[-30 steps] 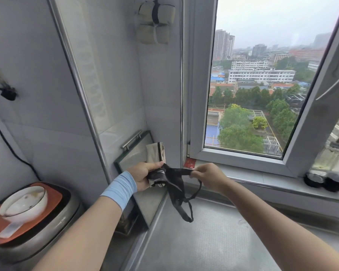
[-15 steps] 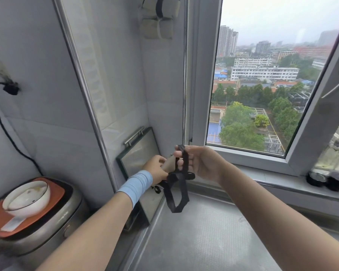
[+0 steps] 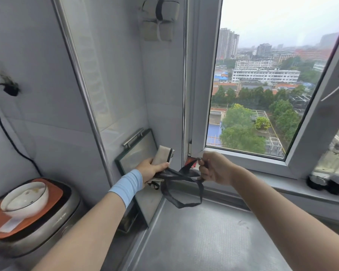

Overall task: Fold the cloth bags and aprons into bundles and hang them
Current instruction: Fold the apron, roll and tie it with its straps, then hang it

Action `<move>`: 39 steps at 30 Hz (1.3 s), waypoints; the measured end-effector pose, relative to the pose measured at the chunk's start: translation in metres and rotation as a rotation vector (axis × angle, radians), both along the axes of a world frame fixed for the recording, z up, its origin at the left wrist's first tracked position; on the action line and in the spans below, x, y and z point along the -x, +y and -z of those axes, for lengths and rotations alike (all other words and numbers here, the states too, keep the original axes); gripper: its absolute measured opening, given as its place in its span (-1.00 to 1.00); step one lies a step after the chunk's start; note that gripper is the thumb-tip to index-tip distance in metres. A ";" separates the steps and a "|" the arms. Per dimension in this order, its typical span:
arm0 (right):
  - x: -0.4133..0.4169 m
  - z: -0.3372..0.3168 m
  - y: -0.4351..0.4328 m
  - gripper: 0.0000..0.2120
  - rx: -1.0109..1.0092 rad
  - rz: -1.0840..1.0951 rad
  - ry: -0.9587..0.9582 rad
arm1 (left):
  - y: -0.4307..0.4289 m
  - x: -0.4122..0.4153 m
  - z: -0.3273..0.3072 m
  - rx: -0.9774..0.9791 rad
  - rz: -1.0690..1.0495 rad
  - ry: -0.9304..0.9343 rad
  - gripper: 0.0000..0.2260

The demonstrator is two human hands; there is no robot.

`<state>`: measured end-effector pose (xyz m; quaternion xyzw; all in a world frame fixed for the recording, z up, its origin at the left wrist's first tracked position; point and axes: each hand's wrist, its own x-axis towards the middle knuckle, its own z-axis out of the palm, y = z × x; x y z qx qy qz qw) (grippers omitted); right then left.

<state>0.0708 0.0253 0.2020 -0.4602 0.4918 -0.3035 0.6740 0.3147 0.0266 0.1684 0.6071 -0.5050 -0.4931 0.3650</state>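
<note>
I see my left hand point(image 3: 151, 171) gripping the folded beige bundle point(image 3: 162, 157) above the steel counter point(image 3: 204, 241) corner. My right hand point(image 3: 213, 169) pinches its black strap point(image 3: 181, 173), taut between them. 2 tied bundles point(image 3: 165, 31) hang on the wall above.

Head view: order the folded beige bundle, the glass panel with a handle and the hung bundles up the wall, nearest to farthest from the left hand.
1. Folded beige bundle: gripped in the left hand.
2. Glass panel: leaning just behind it.
3. Hung bundles: high above it.
</note>
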 end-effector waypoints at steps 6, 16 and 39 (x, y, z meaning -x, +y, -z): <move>-0.017 -0.011 0.005 -0.74 0.362 -0.120 0.112 | 0.006 0.026 -0.009 0.132 0.186 -0.375 -0.89; -0.036 0.003 -0.012 -0.82 0.634 -0.137 0.484 | 0.020 0.052 -0.021 0.200 0.218 -0.452 -0.61; -0.017 0.023 -0.012 -0.71 0.356 -0.084 0.019 | 0.029 0.067 -0.003 0.310 0.208 -0.481 -0.17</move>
